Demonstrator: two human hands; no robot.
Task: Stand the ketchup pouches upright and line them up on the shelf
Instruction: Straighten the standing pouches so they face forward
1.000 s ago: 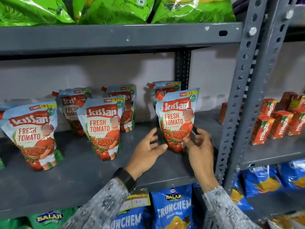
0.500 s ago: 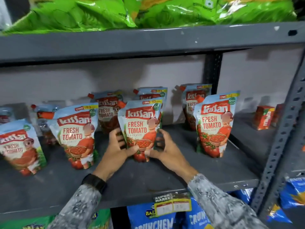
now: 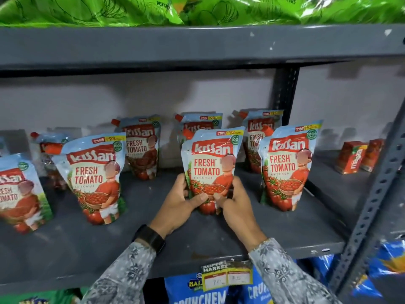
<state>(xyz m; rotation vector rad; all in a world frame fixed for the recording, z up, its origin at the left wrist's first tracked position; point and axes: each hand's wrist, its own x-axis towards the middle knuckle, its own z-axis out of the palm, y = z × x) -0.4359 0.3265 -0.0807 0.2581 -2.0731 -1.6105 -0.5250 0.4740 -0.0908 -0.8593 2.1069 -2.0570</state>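
Several Kissan ketchup pouches stand on the grey shelf [image 3: 65, 249]. My left hand [image 3: 178, 207] and my right hand [image 3: 235, 205] both grip the base of the middle front pouch [image 3: 211, 163], which stands upright. To its right stands another front pouch [image 3: 287, 165], and to its left a front pouch [image 3: 96, 178] that leans slightly. A fourth front pouch [image 3: 18, 191] is cut off at the left edge. Behind them stand back-row pouches [image 3: 141, 148], [image 3: 259, 137], one partly hidden [image 3: 198, 123], and a dark slumped one [image 3: 49, 159].
Red juice cartons [image 3: 350, 157] stand at the back right of the shelf. A perforated grey upright [image 3: 377, 194] frames the right side. Green snack bags [image 3: 197, 9] fill the shelf above, blue snack bags [image 3: 197, 290] the one below. A price label [image 3: 226, 276] hangs on the front edge.
My hands left the right-hand front pouch standing and moved left to the middle front pouch, which they now grip at its base. The camera has swung left and closer.
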